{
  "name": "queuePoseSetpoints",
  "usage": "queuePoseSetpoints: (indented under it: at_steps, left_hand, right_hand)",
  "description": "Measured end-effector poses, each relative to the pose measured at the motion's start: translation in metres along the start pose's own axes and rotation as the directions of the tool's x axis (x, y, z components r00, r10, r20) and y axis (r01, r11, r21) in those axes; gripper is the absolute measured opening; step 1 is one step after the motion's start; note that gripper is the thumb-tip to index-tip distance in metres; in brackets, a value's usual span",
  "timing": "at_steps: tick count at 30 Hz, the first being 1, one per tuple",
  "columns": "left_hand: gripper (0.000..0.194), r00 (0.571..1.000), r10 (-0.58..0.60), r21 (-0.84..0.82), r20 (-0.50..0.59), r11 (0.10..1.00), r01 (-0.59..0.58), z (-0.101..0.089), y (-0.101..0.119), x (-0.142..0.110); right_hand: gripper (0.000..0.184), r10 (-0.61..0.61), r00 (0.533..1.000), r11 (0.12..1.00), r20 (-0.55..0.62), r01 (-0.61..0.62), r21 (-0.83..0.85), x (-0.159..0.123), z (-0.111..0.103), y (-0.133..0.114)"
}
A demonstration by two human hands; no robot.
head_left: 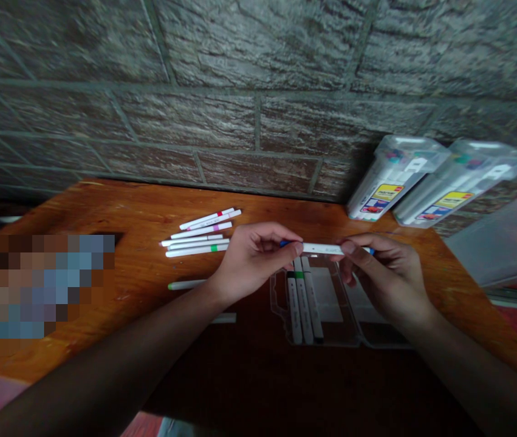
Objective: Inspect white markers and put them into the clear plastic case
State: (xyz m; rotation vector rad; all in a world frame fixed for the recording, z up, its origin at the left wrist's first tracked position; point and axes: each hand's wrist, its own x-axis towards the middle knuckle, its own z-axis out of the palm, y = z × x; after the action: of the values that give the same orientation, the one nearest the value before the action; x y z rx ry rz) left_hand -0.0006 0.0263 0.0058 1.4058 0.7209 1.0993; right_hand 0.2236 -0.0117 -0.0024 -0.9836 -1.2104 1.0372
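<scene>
Both hands (258,258) (383,273) hold a slim marker (321,248) (smooth, white).

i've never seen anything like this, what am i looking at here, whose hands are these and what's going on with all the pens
There is no machine here: these are a person's bare hands. The single picture comes from a camera worn on that person's head, looking forward and down, so the forearms reach in from the bottom.

The left hand and right hand hold one white marker with blue ends between them, one near each end. Below it, an open clear case lies on the wooden table with three markers in it. More loose markers lie to the left. At the back right, two clear containers stand near the stone-patterned wall.
</scene>
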Motion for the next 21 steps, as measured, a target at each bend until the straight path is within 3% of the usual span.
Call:
queuePoseSetpoints:
  at_steps: [7, 21]
  left_hand:
    - [0.003, 1.000, 0.000, -0.043, -0.005, 0.999, 0.000, 0.0003, 0.0000, 0.0003]
    - [0.018, 1.000, -0.003, -0.015, 0.013, 1.000, 0.003, -0.0018, -0.0074, -0.0022]
  right_hand:
    - [0.012, -0.021, 1.000, 1.000, 0.017, 0.021, -0.023, -0.0001, -0.0019, 0.0036]
    - [0.015, -0.002, 1.000, 1.000, 0.001, 0.002, -0.030, 0.0007, -0.0011, 0.0019]
